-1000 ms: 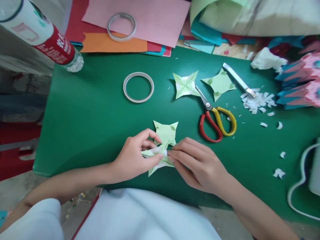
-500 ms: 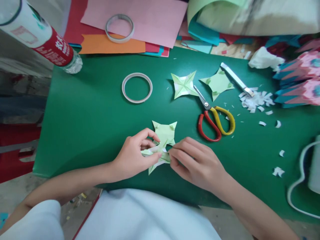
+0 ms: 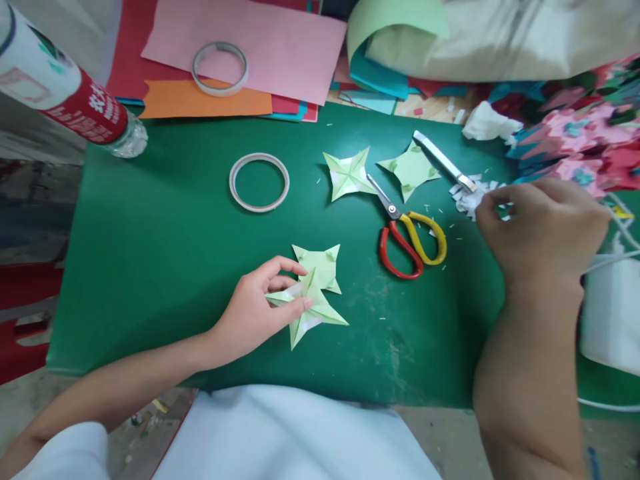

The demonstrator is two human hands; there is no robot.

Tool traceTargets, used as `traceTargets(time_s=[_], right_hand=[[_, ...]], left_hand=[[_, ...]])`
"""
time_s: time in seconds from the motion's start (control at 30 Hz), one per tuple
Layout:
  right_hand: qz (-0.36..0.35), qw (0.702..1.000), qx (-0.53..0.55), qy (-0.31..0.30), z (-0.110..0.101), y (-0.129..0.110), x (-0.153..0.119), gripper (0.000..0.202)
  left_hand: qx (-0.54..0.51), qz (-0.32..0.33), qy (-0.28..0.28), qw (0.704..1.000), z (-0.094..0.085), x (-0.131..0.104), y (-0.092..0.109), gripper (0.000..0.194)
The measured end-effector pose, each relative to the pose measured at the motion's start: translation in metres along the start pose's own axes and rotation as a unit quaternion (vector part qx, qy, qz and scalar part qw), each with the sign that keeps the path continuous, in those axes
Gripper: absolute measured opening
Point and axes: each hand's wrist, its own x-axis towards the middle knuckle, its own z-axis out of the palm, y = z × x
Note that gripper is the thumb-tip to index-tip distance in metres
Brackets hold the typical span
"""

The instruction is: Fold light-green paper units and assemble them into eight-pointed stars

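My left hand (image 3: 255, 307) holds a light green folded paper star (image 3: 320, 311) between thumb and fingers, near the table's front. Partly under that star lies another green paper piece (image 3: 323, 263) with small curls at its corners. My right hand (image 3: 540, 230) is over at the right, its fingers pinched together beside a pile of white paper scraps (image 3: 473, 199); anything between the fingertips is too small to make out. Metal tweezers (image 3: 443, 160) rest with one end on the scraps. Scissors (image 3: 407, 233) with red and yellow handles touch a green star (image 3: 349, 173); another green piece (image 3: 410, 170) lies beside the tweezers.
A tape roll (image 3: 259, 183) lies on the green table (image 3: 175, 247). At the back are coloured paper sheets (image 3: 295, 50) with a second roll (image 3: 220, 69), and a bottle (image 3: 95, 110) at the left. Pink paper flowers (image 3: 575, 133) and a white device (image 3: 613, 313) stand right.
My right hand has left the green star and moved right to the white scraps. My left hand stays on the star. The whole view has shifted slightly.
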Motion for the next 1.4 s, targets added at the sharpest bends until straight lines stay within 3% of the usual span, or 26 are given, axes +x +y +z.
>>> traceTargets(time_s=[0.13, 0.3, 0.4, 0.43, 0.47, 0.53, 0.67, 0.77, 0.87, 1.0, 1.13, 1.23, 1.4], right_hand=[[0.026, 0.999, 0.008, -0.046, 0.002, 0.001, -0.003, 0.027], [0.02, 0.998, 0.039, -0.053, -0.014, -0.013, -0.004, 0.034], [0.013, 0.995, 0.096, -0.018, -0.031, -0.039, -0.004, 0.027], [0.009, 0.991, 0.135, 0.019, -0.038, -0.052, -0.005, 0.022], [-0.037, 0.98, 0.197, -0.007, -0.044, -0.066, -0.007, 0.017], [-0.11, 0.93, 0.351, 0.022, -0.057, -0.095, -0.015, 0.006], [-0.188, 0.836, 0.505, -0.104, -0.071, -0.139, -0.035, 0.006], [-0.201, 0.804, 0.54, -0.148, -0.073, -0.15, -0.044, 0.008], [-0.193, 0.787, 0.562, -0.165, -0.072, -0.15, -0.044, 0.016], [-0.172, 0.782, 0.574, -0.171, -0.074, -0.146, -0.04, 0.017], [-0.174, 0.8, 0.556, -0.142, -0.074, -0.147, -0.041, 0.015], [-0.212, 0.839, 0.497, -0.063, -0.073, -0.149, -0.044, 0.008], [-0.309, 0.885, 0.347, 0.039, -0.073, -0.153, -0.049, 0.018]], left_hand=[[0.0, 0.02, 0.008, 1.0, 0.0, 0.001, 0.0, 0.028], [0.011, 0.039, 0.011, 0.999, 0.0, 0.001, 0.0, 0.026], [0.054, 0.042, -0.007, 0.998, 0.001, 0.001, -0.002, 0.029], [0.077, 0.045, -0.015, 0.996, 0.001, 0.0, -0.003, 0.031], [0.099, 0.05, -0.024, 0.994, 0.002, -0.001, -0.003, 0.034], [0.136, 0.061, -0.049, 0.988, 0.003, -0.002, -0.003, 0.04], [0.164, 0.084, -0.096, 0.978, 0.006, -0.005, -0.004, 0.045], [0.176, 0.103, -0.098, 0.974, 0.007, -0.006, -0.005, 0.044], [0.161, 0.097, -0.064, 0.98, 0.007, -0.006, -0.006, 0.043], [0.046, 0.054, -0.022, 0.997, 0.005, -0.003, -0.003, 0.035], [-0.04, 0.011, -0.029, 0.999, 0.005, -0.001, -0.001, 0.032], [-0.022, 0.016, -0.017, 0.999, 0.006, -0.001, -0.004, 0.031], [0.038, 0.04, 0.003, 0.998, 0.008, -0.002, -0.009, 0.029]])
